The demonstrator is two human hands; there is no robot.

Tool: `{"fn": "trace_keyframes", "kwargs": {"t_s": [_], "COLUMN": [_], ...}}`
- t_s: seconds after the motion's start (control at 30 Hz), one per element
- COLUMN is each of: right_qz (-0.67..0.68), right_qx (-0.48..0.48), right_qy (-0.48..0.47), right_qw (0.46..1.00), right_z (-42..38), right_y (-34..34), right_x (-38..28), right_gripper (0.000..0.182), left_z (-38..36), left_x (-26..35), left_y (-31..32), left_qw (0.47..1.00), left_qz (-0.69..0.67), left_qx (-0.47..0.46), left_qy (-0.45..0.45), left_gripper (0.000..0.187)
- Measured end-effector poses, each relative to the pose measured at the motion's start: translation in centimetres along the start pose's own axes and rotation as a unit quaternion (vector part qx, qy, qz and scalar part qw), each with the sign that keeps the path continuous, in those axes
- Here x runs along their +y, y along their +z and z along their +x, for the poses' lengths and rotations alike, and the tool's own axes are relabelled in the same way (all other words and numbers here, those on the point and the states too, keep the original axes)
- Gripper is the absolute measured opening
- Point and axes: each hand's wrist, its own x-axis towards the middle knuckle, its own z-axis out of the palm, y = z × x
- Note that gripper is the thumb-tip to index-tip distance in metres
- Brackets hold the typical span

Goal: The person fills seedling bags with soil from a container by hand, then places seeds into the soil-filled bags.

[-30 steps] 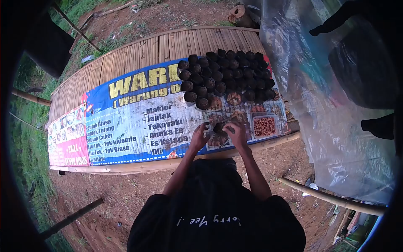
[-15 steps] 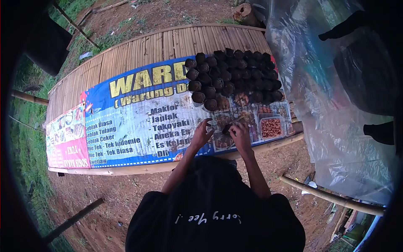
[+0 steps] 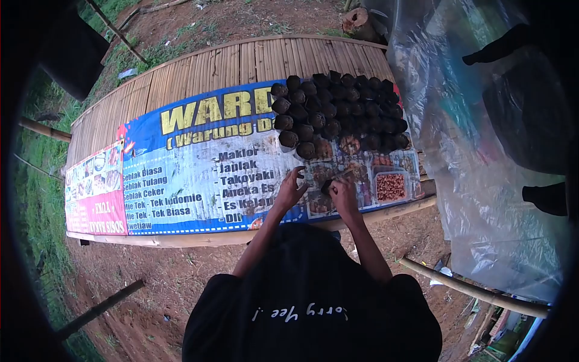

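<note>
My right hand (image 3: 345,194) is closed, with its fingertips on a small black planting bag (image 3: 327,186) low over the front of the banner. My left hand (image 3: 291,190) is beside it to the left, fingers apart and bent, holding nothing. Beyond both hands, several black planting bags (image 3: 317,119) stand upright in close rows, the nearer ones showing dark soil inside. Under everything lies a printed banner (image 3: 193,158) with menu words and food pictures.
The banner covers a bamboo-slat table (image 3: 211,67). Right of my right hand is a pale-rimmed rectangle of reddish-brown pieces (image 3: 391,186). Clear plastic sheeting (image 3: 446,157) hangs along the right end. A bamboo pole (image 3: 476,288) lies across the lower right, above bare soil.
The view has shifted slightly. My right hand has turned, its fingers more tucked in around the small black bag. My left hand keeps its open pose.
</note>
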Motion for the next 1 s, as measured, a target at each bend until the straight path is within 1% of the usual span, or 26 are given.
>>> {"fn": "trace_keyframes", "kwargs": {"t_s": [0.07,0.13,0.17,0.2,0.23,0.3,0.33,0.4,0.43,0.5,0.63,0.7,0.83,0.9,1.0], "right_qz": [0.024,0.048,0.134,0.218,0.218,0.22,0.22,0.284,0.284,0.4,0.429,0.383,0.394,0.42,0.395], "right_qx": [0.01,0.019,0.008,-0.003,-0.003,0.092,0.094,0.031,0.032,-0.009,-0.035,-0.059,-0.033,-0.029,-0.034], "right_qy": [-0.002,-0.004,0.093,0.188,0.187,0.149,0.149,0.24,0.239,0.276,0.283,0.287,0.284,0.287,0.284], "right_qw": [1.0,0.999,0.987,0.958,0.958,0.96,0.96,0.928,0.928,0.874,0.857,0.876,0.874,0.86,0.873], "right_z": [-0.2,0.1,0.4,0.7,0.9,1.0,1.0,0.7,0.6,0.4,0.2,0.1,-0.1,-0.2,-0.2], "right_y": [0.4,-0.6,-2.0,-3.0,-2.8,-1.6,-0.4,1.8,2.2,3.0,3.4,3.2,4.2,4.4,4.5], "right_x": [0.9,0.5,-0.2,-0.8,-0.4,1.3,2.3,4.0,4.3,4.9,5.1,5.1,5.2,5.5,5.7], "right_gripper": [0.008,0.009,0.012,0.016,0.016,0.025,0.025,0.037,0.037,0.044,0.044,0.043,0.043,0.042,0.043], "left_z": [0.1,0.1,0.0,0.0,-0.1,-0.1,0.0,0.1,0.2,0.2,0.0,0.0,-0.1,-0.2,-0.1], "left_x": [0.0,-0.6,-0.6,-0.5,-0.3,0.0,-0.1,-0.5,-0.5,-0.4,-0.4,-0.6,-0.7,-0.8,-0.9], "left_y": [-0.1,0.1,0.1,-0.1,-0.2,-0.3,-0.2,0.2,0.2,0.2,0.2,0.1,0.3,0.3,0.1], "left_qw": [1.0,0.997,0.997,0.998,0.999,0.999,0.999,0.999,0.998,0.998,0.998,0.998,0.997,0.998,0.998], "left_qz": [-0.001,0.021,0.021,0.02,0.019,0.015,0.011,0.015,0.019,0.018,0.016,0.012,0.012,0.012,0.016], "left_qx": [0.005,0.042,0.044,0.039,0.033,0.033,0.032,0.033,0.036,0.035,0.036,0.038,0.044,0.041,0.032], "left_qy": [-0.001,0.055,0.055,0.039,0.023,0.02,0.019,0.033,0.047,0.05,0.044,0.045,0.055,0.051,0.042], "left_gripper": [0.058,0.06,0.06,0.059,0.059,0.059,0.059,0.059,0.059,0.058,0.057,0.057,0.055,0.055,0.055]}}
